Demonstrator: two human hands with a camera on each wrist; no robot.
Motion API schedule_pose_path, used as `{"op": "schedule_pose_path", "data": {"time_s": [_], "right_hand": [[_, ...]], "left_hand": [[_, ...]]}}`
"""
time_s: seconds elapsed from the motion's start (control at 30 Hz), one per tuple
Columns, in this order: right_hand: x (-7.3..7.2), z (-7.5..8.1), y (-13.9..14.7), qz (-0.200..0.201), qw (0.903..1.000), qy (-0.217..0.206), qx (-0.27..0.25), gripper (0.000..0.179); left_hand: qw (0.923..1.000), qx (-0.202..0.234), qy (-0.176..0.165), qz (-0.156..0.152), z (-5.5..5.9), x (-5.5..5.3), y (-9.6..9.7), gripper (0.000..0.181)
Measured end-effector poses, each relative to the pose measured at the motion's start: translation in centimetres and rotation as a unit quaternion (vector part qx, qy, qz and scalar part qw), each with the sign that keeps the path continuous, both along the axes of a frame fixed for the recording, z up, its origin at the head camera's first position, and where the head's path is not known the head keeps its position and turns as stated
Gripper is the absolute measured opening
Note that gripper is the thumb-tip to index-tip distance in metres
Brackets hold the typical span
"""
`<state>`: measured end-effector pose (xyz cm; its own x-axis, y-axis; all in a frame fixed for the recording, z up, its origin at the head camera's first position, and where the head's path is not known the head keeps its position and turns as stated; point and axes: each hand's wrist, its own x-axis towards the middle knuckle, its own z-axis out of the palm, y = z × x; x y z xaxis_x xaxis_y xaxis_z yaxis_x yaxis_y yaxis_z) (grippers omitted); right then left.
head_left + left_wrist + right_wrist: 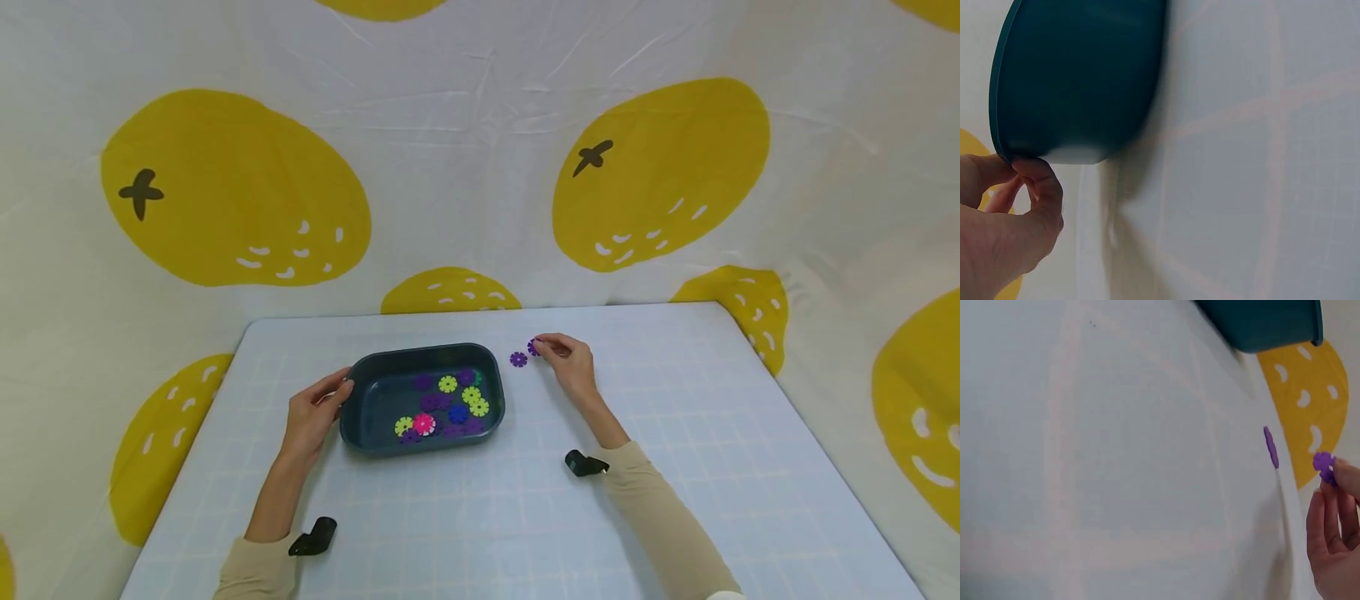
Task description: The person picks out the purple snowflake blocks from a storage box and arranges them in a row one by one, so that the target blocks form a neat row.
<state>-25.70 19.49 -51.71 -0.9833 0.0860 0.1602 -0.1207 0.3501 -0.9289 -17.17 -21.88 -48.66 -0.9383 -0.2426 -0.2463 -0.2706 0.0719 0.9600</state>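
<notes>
Pinches a purple disc (534,347) in the nearly closed right grip (573,368), right of the dark tray (381,410), just beside a second purple disc (518,359) on the counter (690,417). Holds the tray, coloured discs (447,384) inside, by its left rim in the left grip (310,417).

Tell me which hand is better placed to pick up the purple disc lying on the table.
Probably the right hand: it is close beside that purple disc, though it pinches another disc. The left hand grips the end of the tray farther from it.
</notes>
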Motion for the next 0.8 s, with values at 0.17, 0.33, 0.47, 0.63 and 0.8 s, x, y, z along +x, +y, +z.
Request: {"op": "schedule_pose_path", "data": {"time_s": [0.17,0.33,0.47,0.63,0.8], "right_hand": [[-0.01,-0.58,0.73,-0.01,0.9997,-0.02,0.009,0.022],[-0.13,-0.9,1.02,-0.01,0.9989,-0.035,0.03,0.023],[-0.25,-0.95,1.03,-0.008,0.9976,-0.046,0.05,0.023],[-0.54,-0.99,1.17,0.002,0.9954,-0.036,0.089,0.021],[-0.73,-1.07,1.02,0.02,0.9902,-0.018,0.137,0.02]], "left_hand": [[1.0,-0.003,-0.005,-0.005,-0.02,-0.01,0.1,0.05],[0.9999,-0.003,-0.008,-0.009,0.0,-0.07,0.03,0.051],[0.9999,-0.005,-0.008,-0.011,0.15,-0.13,-0.02,0.049],[0.9999,-0.003,-0.011,-0.006,0.2,-0.23,0.02,0.048],[0.9999,-0.011,-0.007,-0.008,-0.1,-0.1,-0.04,0.051]]}}
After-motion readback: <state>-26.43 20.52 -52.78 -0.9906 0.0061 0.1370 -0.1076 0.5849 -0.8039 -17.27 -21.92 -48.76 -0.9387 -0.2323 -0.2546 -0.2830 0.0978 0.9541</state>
